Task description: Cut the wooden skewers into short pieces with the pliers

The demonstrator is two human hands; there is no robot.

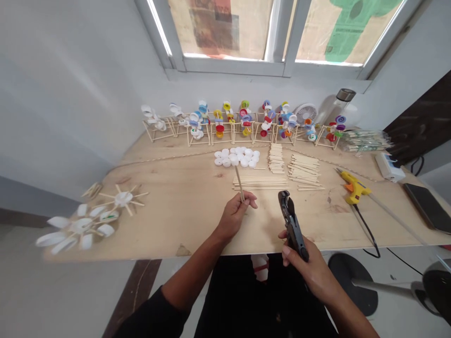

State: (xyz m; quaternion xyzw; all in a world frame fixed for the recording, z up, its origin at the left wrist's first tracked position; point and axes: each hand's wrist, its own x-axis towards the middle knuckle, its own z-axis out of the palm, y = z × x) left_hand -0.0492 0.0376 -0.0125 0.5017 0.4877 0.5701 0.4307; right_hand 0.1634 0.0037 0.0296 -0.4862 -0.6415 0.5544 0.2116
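Note:
My left hand [237,214] pinches a thin wooden stick [239,182] that points away from me, up toward a cluster of white bottle caps [237,157]. My right hand [310,265] is wrapped round the handles of black cutting pliers [291,221], whose jaws point up and sit to the right of the stick. Both hands hover over the near middle of a plywood tabletop [183,206]. A row of loose sticks [260,183] lies just beyond my left hand.
Stacks of cut sticks [303,171] lie right of the caps. A yellow glue gun [354,188] rests at right with its cord. Stick-and-cap models [243,123] line the back edge. White spoon wheels [84,223] lie at the left edge. A phone [426,205] lies far right.

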